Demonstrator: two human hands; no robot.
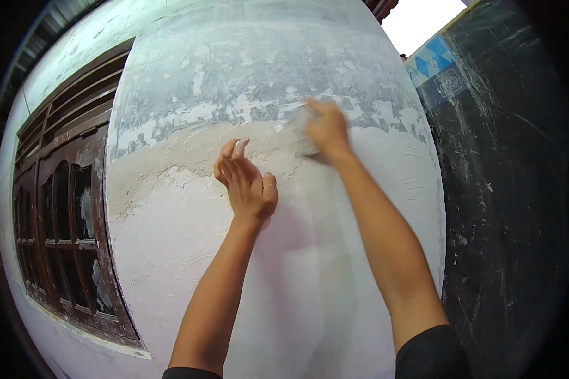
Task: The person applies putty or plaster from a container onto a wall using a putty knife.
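Observation:
In front of me stands a wall (164,252), pale and smooth below, with a rough beige band across its middle and patchy grey and white above. My right hand (329,132) is raised to the upper edge of the beige band and grips a greyish flat piece (301,129). That piece is smeared by motion, so its exact kind does not show. My left hand (248,183) is up beside the beige band, its fingers loosely bent and the thumb apart, with nothing visible in it. Whitish residue marks its fingertips.
A dark brown wooden window (69,234) with louvres on top is set in the wall at the left. On the right, a dark scuffed panel (499,208) with a blue patterned patch (435,57) adjoins the wall. Bright sky (417,25) shows at the upper right.

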